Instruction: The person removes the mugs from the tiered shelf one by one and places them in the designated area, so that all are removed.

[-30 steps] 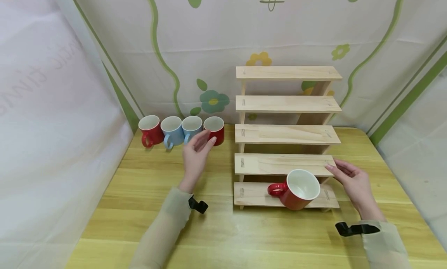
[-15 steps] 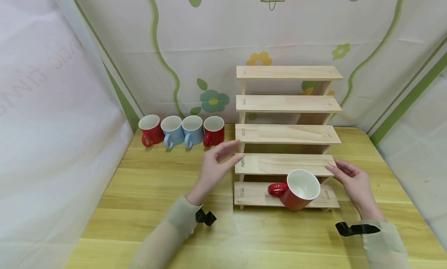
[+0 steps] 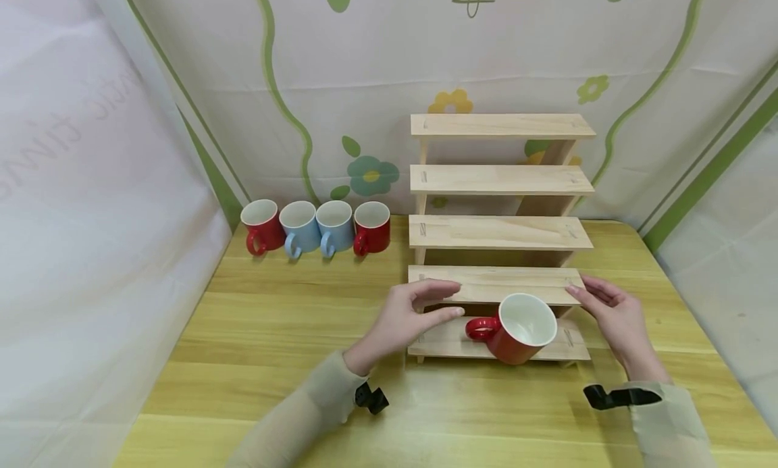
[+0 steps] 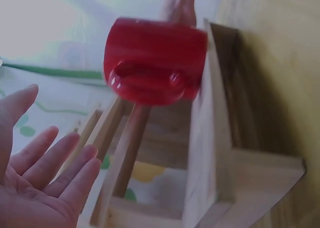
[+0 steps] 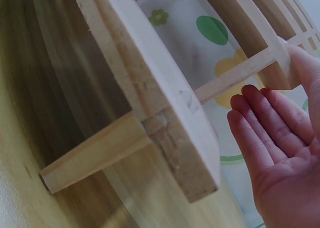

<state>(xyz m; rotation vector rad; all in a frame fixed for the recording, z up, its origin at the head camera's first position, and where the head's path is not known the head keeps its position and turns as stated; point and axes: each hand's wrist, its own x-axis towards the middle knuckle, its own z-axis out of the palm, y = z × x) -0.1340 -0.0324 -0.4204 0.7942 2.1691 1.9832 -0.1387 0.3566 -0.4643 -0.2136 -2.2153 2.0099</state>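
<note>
A red mug point(image 3: 516, 340) with a white inside sits on the lowest board of a stepped wooden rack point(image 3: 498, 233), its handle pointing left. My left hand point(image 3: 413, 316) is just left of that handle, thumb and fingers spread apart and nothing between them. In the left wrist view the mug point(image 4: 155, 57) stands beyond the left hand point(image 4: 45, 173), handle facing it. At the rack's right side, my right hand point(image 3: 616, 319) rests its thumb on the end of the second board from the bottom. The right wrist view has the right hand's fingers point(image 5: 265, 133) nearly straight beside that board.
Along the back left of the wooden table point(image 3: 273, 360) stand a red mug point(image 3: 261, 225), a light blue mug point(image 3: 300, 228), another light blue mug point(image 3: 335, 226) and another red mug point(image 3: 373, 226). A patterned cloth point(image 3: 358, 83) hangs behind the rack.
My left hand has moved from the back red mug, right and toward me, to beside the handle of the mug on the rack. The right hand and the mugs have stayed put.
</note>
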